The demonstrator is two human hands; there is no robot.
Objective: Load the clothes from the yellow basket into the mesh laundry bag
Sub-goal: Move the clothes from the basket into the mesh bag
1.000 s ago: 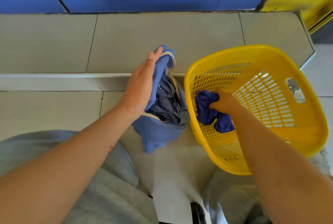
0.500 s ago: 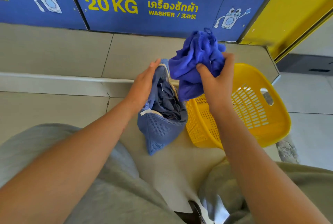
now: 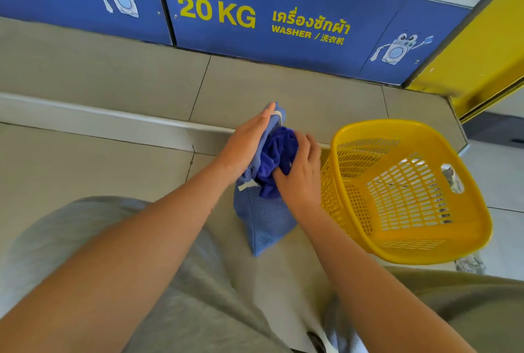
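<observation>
The cloth (image 3: 280, 151) is gripped by the curled right hand (image 3: 300, 176) and pressed into the mouth of the bag (image 3: 263, 219), which stands on the floor (image 3: 85, 159) just left of the basket (image 3: 479, 210). The bag's rim is backed by the straight fingers of the left hand (image 3: 249, 140); whether it grips cannot be told.

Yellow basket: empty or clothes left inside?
Empty: the yellow basket shows only bare lattice inside. The blue garment sits in the mouth of the mesh bag, under the right hand.

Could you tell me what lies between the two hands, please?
In the head view, a bunched blue garment lies between the left hand and the right hand, in the open mouth of the mesh laundry bag.
</observation>
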